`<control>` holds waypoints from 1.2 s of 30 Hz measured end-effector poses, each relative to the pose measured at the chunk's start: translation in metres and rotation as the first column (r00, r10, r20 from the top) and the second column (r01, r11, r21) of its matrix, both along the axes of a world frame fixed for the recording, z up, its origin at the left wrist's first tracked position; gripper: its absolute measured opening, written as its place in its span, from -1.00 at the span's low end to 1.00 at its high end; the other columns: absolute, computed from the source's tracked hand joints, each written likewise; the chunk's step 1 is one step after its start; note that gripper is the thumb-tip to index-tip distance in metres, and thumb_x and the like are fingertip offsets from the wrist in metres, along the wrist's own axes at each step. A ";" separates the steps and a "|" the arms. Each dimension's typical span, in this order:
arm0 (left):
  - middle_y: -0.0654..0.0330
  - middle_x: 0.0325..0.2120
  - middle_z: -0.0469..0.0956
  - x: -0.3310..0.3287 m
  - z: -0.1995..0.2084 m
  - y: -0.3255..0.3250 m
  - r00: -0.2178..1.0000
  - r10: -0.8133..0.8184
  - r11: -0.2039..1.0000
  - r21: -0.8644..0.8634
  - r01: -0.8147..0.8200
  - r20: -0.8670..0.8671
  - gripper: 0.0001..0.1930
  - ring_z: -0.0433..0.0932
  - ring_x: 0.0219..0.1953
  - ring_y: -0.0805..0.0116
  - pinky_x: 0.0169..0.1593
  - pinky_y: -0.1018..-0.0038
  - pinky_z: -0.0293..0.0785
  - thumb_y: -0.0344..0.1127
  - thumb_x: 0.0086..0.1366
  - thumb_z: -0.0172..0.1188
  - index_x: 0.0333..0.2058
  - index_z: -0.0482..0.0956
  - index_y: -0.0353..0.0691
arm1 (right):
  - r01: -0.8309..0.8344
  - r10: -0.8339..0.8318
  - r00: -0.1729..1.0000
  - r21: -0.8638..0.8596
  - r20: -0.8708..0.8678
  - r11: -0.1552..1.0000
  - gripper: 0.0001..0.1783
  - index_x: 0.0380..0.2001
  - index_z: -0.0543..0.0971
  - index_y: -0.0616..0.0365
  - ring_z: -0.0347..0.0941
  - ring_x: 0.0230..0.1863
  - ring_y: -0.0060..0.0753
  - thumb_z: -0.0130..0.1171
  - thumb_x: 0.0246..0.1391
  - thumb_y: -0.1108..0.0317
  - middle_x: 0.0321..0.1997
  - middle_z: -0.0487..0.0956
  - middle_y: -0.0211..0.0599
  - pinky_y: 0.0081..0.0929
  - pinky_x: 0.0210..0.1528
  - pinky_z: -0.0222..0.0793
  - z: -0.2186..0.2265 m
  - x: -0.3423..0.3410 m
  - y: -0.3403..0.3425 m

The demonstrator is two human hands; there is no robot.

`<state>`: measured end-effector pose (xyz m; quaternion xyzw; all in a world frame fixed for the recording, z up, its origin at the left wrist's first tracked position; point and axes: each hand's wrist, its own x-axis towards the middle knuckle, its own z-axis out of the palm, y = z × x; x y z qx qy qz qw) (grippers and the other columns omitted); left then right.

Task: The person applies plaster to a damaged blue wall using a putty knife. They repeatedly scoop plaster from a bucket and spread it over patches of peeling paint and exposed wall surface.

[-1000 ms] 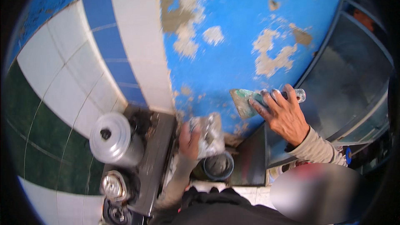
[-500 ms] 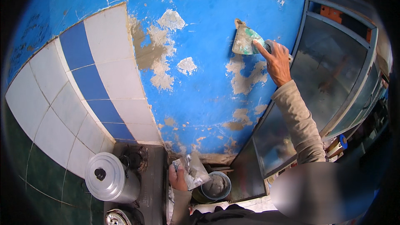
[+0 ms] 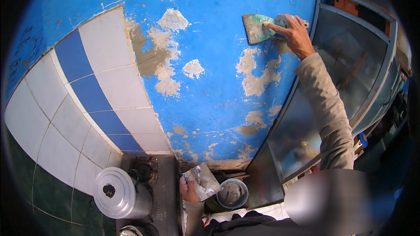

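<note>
My right hand (image 3: 294,35), arm stretched out, grips a putty knife (image 3: 258,28) by its handle, with the index finger laid along the green-stained blade. Its blade is at the blue wall (image 3: 214,83), above a ragged pale patch (image 3: 249,76); whether it touches cannot be told. Damp-looking brownish filler (image 3: 283,46) shows on the wall just under this hand. Low down, my left hand (image 3: 189,190) is closed on the edge of a square silvery plate (image 3: 203,182) smeared with grey filler. Beside that plate, a bucket (image 3: 232,193) holds grey paste.
A glass-fronted, metal-framed cabinet (image 3: 345,57) stands along the right. On the left, a lidded pot (image 3: 116,192) sits on a dark stove (image 3: 164,196) by the tiled wall (image 3: 109,48). More pale patches (image 3: 173,19) mark the blue wall. A blurred area covers the lower right.
My right hand and the putty knife have moved up and slightly right; the blade has turned. The filler lump at the blade's upper edge no longer shows. The left hand still holds the plate.
</note>
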<state>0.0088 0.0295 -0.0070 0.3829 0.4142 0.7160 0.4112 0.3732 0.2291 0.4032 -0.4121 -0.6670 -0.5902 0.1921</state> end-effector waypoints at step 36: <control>0.24 -0.32 0.50 -0.011 -0.016 -0.006 0.999 -0.033 0.998 -0.060 0.031 -0.026 -0.80 0.40 -0.27 0.49 -0.13 0.52 0.31 -0.33 0.29 0.00 -0.21 0.45 -0.33 | -0.292 0.122 0.700 -0.126 -0.704 0.948 -0.39 0.20 0.33 -0.27 0.42 -0.38 -0.13 0.10 0.04 0.38 -0.18 0.29 -0.05 -0.25 -0.30 0.45 -0.078 -0.065 -0.038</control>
